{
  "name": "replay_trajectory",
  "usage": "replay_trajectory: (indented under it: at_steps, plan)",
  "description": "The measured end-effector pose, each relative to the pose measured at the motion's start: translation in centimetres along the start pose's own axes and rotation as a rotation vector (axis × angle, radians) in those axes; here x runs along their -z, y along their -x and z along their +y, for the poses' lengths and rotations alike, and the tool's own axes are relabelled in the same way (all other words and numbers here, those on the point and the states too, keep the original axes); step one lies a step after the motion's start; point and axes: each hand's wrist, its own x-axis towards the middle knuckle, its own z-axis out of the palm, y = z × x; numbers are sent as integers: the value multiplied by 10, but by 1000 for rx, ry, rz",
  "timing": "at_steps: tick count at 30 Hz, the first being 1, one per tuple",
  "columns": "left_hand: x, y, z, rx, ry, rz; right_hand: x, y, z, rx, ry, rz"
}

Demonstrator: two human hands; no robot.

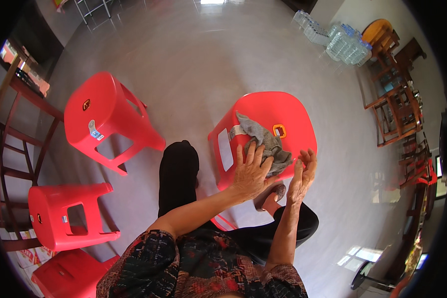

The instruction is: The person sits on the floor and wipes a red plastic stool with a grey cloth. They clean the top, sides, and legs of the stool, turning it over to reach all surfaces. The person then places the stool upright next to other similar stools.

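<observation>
While the left hand [252, 175] lay, fingers spread, on the gray cloth [266, 141] beneath it, atop a red plastic stool [288, 111], the right hand [300, 180] hung loosely open just rightward; wiping seemed in hand, the next stroke calling for even pressure.

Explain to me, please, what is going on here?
A person has the left hand spread over a crumpled grey cloth, which lies on the red stool before them. The right hand is open at the stool's near right edge; I cannot tell if it touches. Three more red stools show on the left.
</observation>
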Motion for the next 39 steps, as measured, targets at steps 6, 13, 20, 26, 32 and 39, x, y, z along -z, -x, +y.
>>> replay_trajectory:
  at_steps: [6, 13, 20, 26, 32, 39]
  plan:
    - [-7, -44, -34, -111, -41, -34, -32, -37, 45, 100, 712, -48]
    - [-9, -103, -114, 54, 165, -14, -49, -28, 35, 77, 914, -80]
    - [-23, -101, -142, 400, 1041, 215, -52, -28, 36, 129, 984, -120]
    - [-85, -74, -189, 703, 1445, 391, -51, -30, 30, 114, 1049, -156]
    - [-169, -3, -260, 1004, 1169, 197, -51, -30, 29, 131, 1064, -191]
    - [-207, 64, -238, 1093, 640, 166, -52, -30, 31, 136, 1074, -191]
